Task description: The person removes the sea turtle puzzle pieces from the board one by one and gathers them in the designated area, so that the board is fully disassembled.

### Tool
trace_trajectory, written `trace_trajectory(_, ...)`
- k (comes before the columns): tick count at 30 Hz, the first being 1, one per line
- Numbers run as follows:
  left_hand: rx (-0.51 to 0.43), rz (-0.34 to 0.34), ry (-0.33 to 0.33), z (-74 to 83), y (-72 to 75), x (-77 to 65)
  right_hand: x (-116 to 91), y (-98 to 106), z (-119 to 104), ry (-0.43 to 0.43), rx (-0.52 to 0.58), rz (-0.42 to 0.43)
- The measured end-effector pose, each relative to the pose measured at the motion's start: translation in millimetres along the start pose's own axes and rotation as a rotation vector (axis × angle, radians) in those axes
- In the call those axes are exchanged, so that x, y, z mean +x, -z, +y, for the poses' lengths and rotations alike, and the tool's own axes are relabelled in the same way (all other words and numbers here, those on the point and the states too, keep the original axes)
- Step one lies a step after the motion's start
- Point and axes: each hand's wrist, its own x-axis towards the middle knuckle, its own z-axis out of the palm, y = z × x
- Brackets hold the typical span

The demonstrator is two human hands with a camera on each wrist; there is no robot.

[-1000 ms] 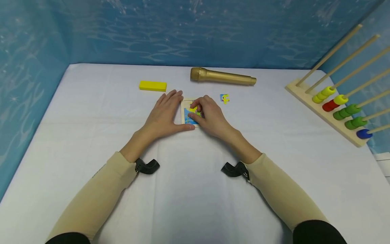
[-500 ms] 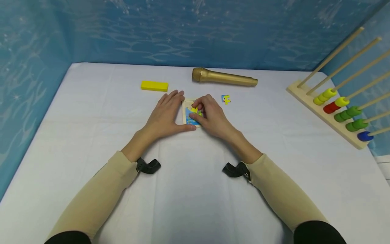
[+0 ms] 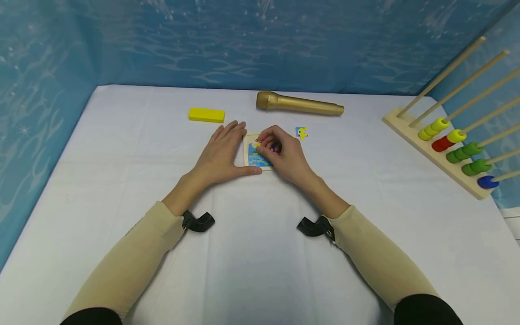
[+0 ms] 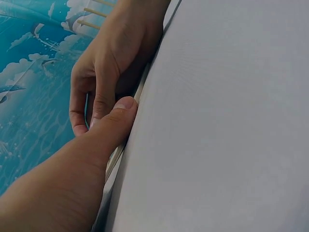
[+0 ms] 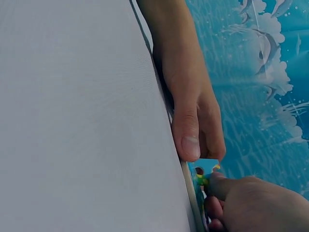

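A small wooden-framed jigsaw puzzle point(image 3: 245, 155), blue inside its pale rim, lies on the white table between both hands. My left hand point(image 3: 221, 155) rests against it, fingers spread along the left side and thumb stretched along the near edge. Above the puzzle, my right hand point(image 3: 286, 153) pinches a puzzle piece point(image 5: 207, 166) between thumb and fingertips; blue and yellow show on it in the right wrist view. The fingers hide much of that piece and the puzzle's right part. A loose blue-and-yellow puzzle piece point(image 3: 302, 132) lies beyond the right hand, apart from it.
Behind the hands lie a yellow block point(image 3: 206, 115) and a gold toy microphone point(image 3: 299, 103). A wooden peg rack point(image 3: 436, 153) with coloured beads stands at the right. Blue printed cloth point(image 3: 243, 45) walls the table's back and sides.
My right hand's thumb and fingertips have shifted and drawn closer together over the puzzle, and a purple patch now shows beneath them. My left hand keeps its place.
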Motion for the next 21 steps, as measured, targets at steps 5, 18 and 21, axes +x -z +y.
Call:
trace_trajectory(5,0.007,0.003,0.000,-2.1,-0.1,0.0,0.8,-0.3,-2.0,0.010,-0.003,-0.007)
trace_trajectory(18,0.005,0.004,0.002,-1.0,-1.0,-0.8,-6.6,5.5,3.4,-0.056,0.111,0.160)
trace_trajectory(21,0.009,0.000,0.006,0.4,-2.3,-0.5,-11.8,12.5,7.0,-0.083,0.096,0.206)
